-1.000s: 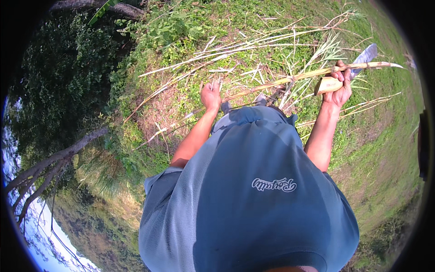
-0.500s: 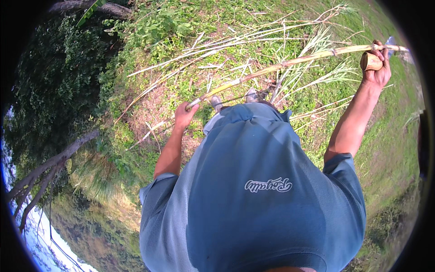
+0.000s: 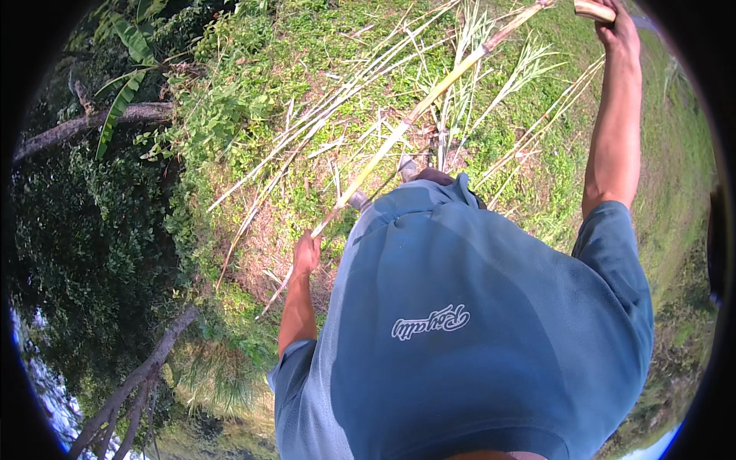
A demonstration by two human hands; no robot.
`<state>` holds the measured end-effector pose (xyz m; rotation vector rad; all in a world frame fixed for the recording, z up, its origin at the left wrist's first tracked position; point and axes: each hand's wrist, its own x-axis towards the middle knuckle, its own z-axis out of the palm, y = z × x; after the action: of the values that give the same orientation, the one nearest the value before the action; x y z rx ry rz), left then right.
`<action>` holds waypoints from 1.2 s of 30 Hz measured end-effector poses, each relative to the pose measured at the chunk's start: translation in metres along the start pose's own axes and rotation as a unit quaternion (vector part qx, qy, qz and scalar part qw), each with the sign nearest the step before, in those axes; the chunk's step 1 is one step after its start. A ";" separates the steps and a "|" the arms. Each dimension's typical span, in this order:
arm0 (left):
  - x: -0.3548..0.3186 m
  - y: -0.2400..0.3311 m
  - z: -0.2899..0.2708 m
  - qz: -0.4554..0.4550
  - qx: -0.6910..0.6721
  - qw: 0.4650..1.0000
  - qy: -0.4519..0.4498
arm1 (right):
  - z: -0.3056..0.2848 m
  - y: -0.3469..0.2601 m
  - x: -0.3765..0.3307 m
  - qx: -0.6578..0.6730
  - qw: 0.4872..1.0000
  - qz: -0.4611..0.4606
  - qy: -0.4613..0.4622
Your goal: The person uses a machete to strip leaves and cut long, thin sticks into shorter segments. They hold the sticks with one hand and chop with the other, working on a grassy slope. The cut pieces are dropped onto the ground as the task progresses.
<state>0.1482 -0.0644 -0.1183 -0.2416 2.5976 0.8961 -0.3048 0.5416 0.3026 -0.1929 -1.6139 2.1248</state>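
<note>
My left hand (image 3: 307, 254) is closed round the lower end of a long, jointed, yellow-green sugarcane stalk (image 3: 410, 121). The stalk slants away to the upper right, its far end at the picture's top edge. Out at the upper right, my right hand (image 3: 618, 32) is raised at arm's length, fingers wrapped round the wooden handle of a knife (image 3: 594, 10). Only the thick handle end shows clearly; its blade is mostly out of sight. The right hand is apart from the visible part of the stalk.
Cut stalks (image 3: 345, 100) and leafy cane tops (image 3: 506, 88) lie on the grass beyond my shoes (image 3: 408, 167). Another pair of thin stalks (image 3: 546, 115) lies right of these. Dense shrubs (image 3: 92, 230) and a bare branch (image 3: 146, 360) stand on the left.
My right hand has risen toward the top edge with the knife and come apart from the stalk. The stalk slants more steeply, and my left hand sits lower in view. The view has turned.
</note>
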 end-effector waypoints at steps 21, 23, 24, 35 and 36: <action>0.106 0.164 0.018 0.089 -0.191 0.962 -0.171 | 0.021 0.051 -0.154 0.099 0.985 0.141 0.008; 0.093 0.087 0.038 0.036 -0.297 0.944 -0.138 | 0.013 0.023 -0.100 0.089 0.991 0.101 -0.014; 0.082 0.050 0.045 0.032 -0.282 0.953 -0.105 | 0.031 -0.008 -0.090 0.148 0.980 0.122 -0.052; 0.094 0.119 0.034 -0.004 -0.175 0.980 -0.097 | 0.004 -0.078 -0.017 -0.052 0.995 -0.079 -0.013; 0.107 0.149 0.029 0.016 -0.179 0.980 -0.087 | -0.001 -0.054 -0.044 -0.078 0.995 -0.063 -0.012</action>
<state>0.0171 0.0655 -0.1000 -0.2062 2.2726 1.3331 -0.2508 0.5345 0.3456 -0.1119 -1.7594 1.9143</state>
